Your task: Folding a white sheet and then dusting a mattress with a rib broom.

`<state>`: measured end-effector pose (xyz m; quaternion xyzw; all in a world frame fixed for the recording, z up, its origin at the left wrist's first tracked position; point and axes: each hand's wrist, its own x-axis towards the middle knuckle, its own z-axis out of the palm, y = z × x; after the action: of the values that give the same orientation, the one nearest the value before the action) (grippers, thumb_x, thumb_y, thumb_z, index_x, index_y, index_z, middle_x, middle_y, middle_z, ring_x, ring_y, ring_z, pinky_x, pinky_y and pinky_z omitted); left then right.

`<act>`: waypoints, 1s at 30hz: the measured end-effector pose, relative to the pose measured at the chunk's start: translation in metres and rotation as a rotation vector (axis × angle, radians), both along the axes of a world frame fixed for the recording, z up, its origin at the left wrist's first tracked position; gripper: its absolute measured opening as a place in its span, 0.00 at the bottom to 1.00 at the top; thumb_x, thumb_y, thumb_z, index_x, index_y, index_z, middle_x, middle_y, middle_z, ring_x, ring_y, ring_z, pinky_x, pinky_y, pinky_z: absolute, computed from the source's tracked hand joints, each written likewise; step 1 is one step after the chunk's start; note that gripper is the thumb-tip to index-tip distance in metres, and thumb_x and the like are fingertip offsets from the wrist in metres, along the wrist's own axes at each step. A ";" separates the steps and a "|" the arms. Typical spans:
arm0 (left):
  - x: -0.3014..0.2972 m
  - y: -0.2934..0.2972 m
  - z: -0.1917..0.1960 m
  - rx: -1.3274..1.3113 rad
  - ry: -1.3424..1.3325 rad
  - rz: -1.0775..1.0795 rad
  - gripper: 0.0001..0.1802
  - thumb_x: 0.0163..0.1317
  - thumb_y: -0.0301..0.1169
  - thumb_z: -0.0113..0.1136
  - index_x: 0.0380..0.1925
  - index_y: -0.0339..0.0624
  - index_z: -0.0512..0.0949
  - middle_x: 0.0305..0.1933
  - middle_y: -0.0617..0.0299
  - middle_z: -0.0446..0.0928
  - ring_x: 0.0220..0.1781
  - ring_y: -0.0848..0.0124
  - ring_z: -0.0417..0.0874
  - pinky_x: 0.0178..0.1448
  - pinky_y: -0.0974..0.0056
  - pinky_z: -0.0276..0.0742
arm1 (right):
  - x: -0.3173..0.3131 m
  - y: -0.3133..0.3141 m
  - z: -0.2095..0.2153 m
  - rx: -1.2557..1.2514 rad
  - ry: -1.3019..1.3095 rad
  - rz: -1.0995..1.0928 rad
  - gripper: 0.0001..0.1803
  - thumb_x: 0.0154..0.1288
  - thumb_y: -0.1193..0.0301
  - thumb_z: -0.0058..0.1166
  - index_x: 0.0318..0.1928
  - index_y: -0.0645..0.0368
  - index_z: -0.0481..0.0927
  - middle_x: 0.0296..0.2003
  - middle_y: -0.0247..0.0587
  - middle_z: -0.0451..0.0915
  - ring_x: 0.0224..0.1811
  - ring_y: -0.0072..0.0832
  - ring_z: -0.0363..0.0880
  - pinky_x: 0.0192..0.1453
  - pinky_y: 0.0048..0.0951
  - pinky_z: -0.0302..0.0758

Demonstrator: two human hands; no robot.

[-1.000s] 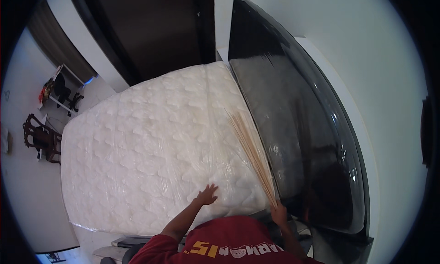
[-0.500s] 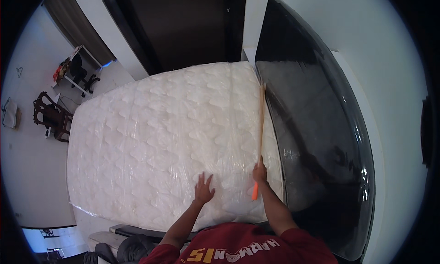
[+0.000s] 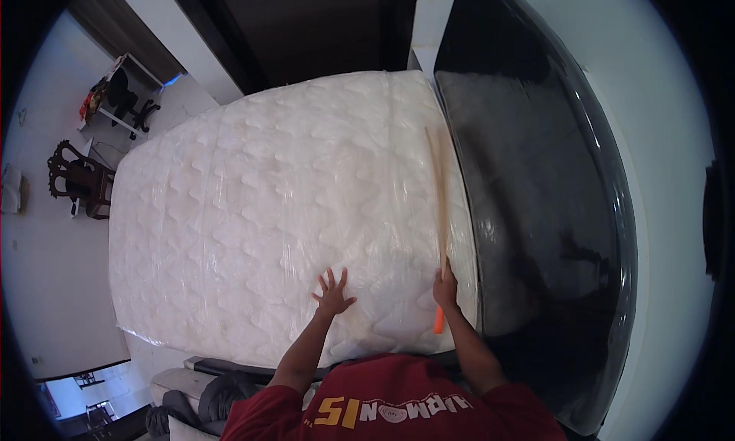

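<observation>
- The stick broom [image 3: 443, 211], slanting leftward a second ago, now runs nearly along the right edge of the mattress [image 3: 260, 211].
- Its orange handle [image 3: 439, 321], first out of sight, shows below the right hand [image 3: 445, 289], which has moved in from the near corner.
- The left hand [image 3: 333, 296] has turned, fingers spread wider.

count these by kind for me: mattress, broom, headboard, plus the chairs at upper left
Mattress: 1
Broom: 1
Headboard: 1
Chairs: 2 (carved chair, office chair)
Total: 5
</observation>
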<state>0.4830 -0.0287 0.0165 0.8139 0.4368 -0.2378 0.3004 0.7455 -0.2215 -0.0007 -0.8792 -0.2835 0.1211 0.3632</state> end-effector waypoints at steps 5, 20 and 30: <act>0.000 -0.005 0.010 0.022 -0.012 0.004 0.56 0.49 0.57 0.63 0.71 0.71 0.35 0.75 0.48 0.27 0.73 0.35 0.27 0.55 0.16 0.46 | -0.063 -0.034 -0.006 -0.168 0.001 0.384 0.35 0.59 0.74 0.48 0.68 0.54 0.57 0.28 0.58 0.74 0.32 0.52 0.76 0.39 0.46 0.73; -0.061 -0.053 -0.005 0.195 -0.159 -0.131 0.38 0.62 0.49 0.50 0.70 0.62 0.49 0.76 0.49 0.32 0.76 0.44 0.33 0.63 0.22 0.40 | -0.071 -0.147 0.024 0.048 0.601 -0.532 0.13 0.67 0.65 0.50 0.47 0.58 0.74 0.22 0.37 0.78 0.15 0.25 0.77 0.18 0.30 0.73; -0.129 -0.006 -0.002 0.234 -0.319 -0.465 0.38 0.62 0.47 0.50 0.71 0.63 0.47 0.76 0.49 0.32 0.75 0.43 0.32 0.62 0.22 0.42 | -0.243 -0.017 0.081 0.233 0.577 -0.189 0.24 0.66 0.73 0.46 0.63 0.60 0.64 0.39 0.55 0.80 0.37 0.45 0.82 0.40 0.39 0.78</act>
<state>0.3542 -0.0348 0.0147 0.9481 0.2107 -0.1174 0.2070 0.5025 -0.2384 0.0802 -0.7835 -0.0979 0.2979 0.5364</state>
